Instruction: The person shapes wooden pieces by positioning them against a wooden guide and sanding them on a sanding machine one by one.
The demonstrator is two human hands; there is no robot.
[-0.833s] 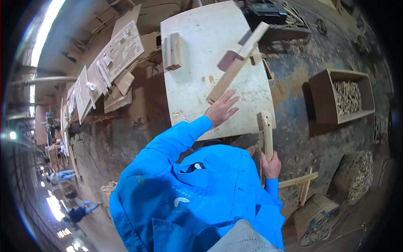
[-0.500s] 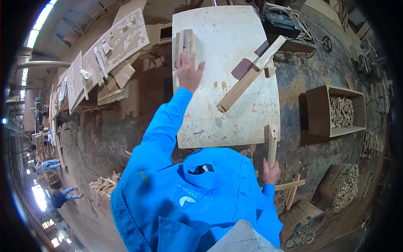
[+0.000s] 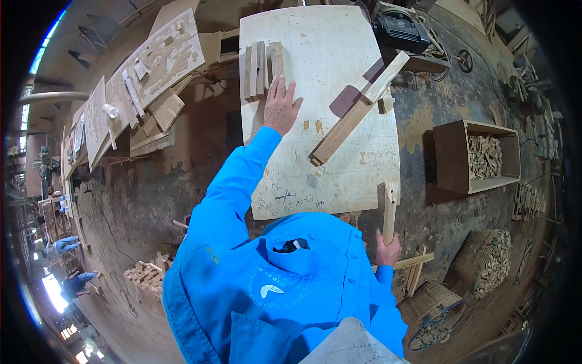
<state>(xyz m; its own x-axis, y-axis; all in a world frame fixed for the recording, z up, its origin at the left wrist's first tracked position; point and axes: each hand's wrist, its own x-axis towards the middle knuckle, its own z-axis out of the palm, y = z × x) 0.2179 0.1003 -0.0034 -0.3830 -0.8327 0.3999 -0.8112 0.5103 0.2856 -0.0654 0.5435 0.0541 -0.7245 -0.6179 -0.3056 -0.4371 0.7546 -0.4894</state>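
My right hand (image 3: 388, 249) is closed around the lower end of a wooden piece (image 3: 389, 209), held upright beside the near right corner of the pale work board (image 3: 339, 48). My left hand (image 3: 282, 108) lies over the board's left part, fingers stretched out and thumb apart. Its fingertips touch the near end of a short wooden block (image 3: 276, 59). Just left of that block stand several similar blocks (image 3: 254, 73) side by side. Diagonally across the right half lies a long jointed wooden piece (image 3: 345, 127), with a dark reddish-brown sheet (image 3: 345, 101) under it.
A small wood block (image 3: 385, 105) sits at the board's right edge. Beyond the far right corner is a dark motor (image 3: 400, 33). On the floor at right are a wooden box (image 3: 451, 159) of offcuts and wicker baskets (image 3: 433, 309). A cluttered bench (image 3: 151, 79) stands at left.
One block now stands apart to the right of the other blocks, with my left hand shifted right and nearer to me. My right hand keeps its hold on the wooden piece.
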